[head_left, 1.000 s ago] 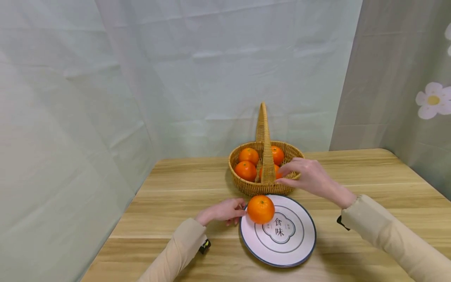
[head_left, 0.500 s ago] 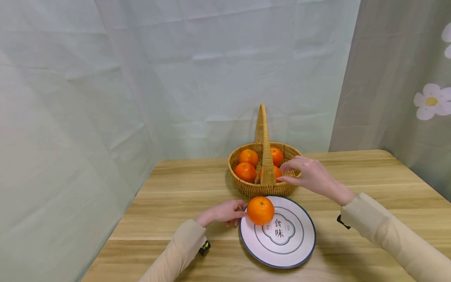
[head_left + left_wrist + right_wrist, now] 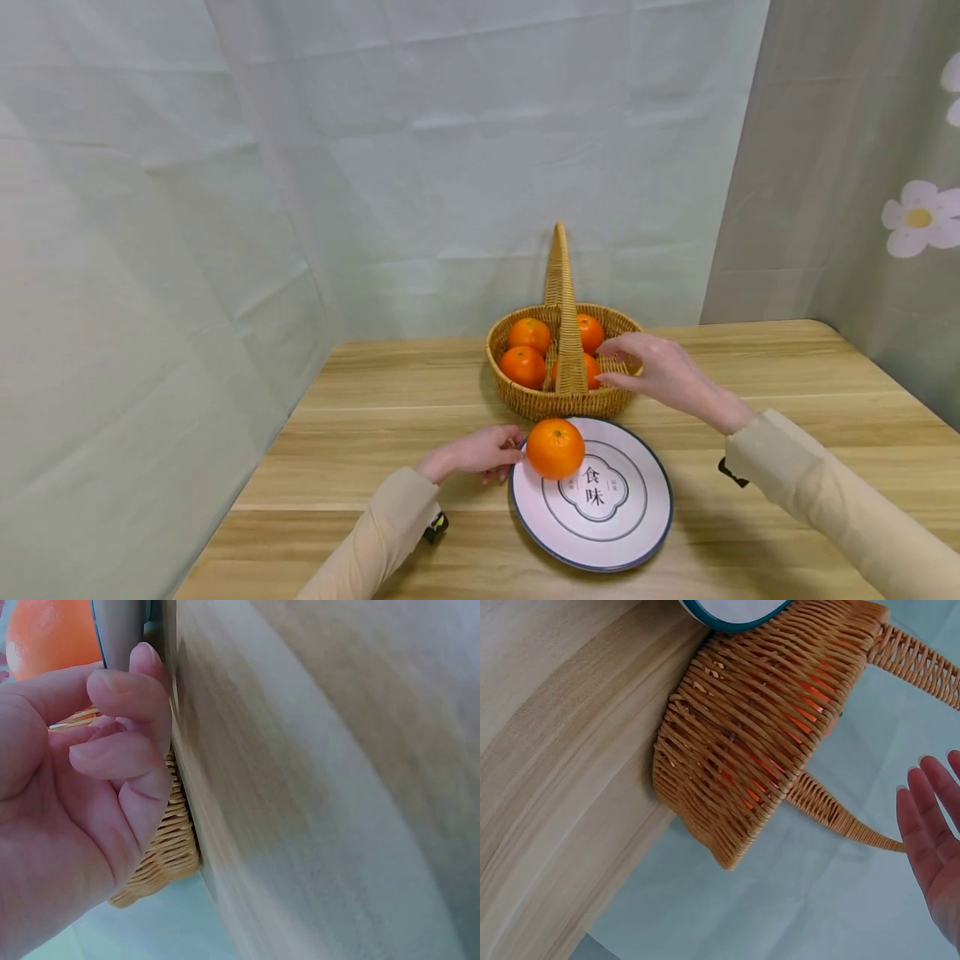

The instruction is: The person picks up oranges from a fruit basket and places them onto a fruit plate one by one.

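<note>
On the white plate [image 3: 622,533] with a dark blue rim lies one orange [image 3: 555,448], near its upper left edge. My left hand [image 3: 480,450] pinches the plate's left rim; the left wrist view has thumb and fingertips [image 3: 120,681] meeting at that edge. Behind the plate stands a wicker basket [image 3: 536,404] with a tall handle [image 3: 570,333] and several oranges inside, such as the front left one [image 3: 522,367]. Over the basket's right side hovers my right hand [image 3: 652,367], thumb and fingers apart, holding nothing. In the right wrist view its fingers [image 3: 930,817] are extended beside the handle.
Everything stands on a light wooden table [image 3: 390,375]. A pale cloth [image 3: 480,150] hangs behind and to the left. At the right is a grey curtain [image 3: 810,192] with a white flower print [image 3: 918,217].
My right hand has drawn slightly to the right, away from the front right orange in the basket. The left hand, plate and oranges stay put.
</note>
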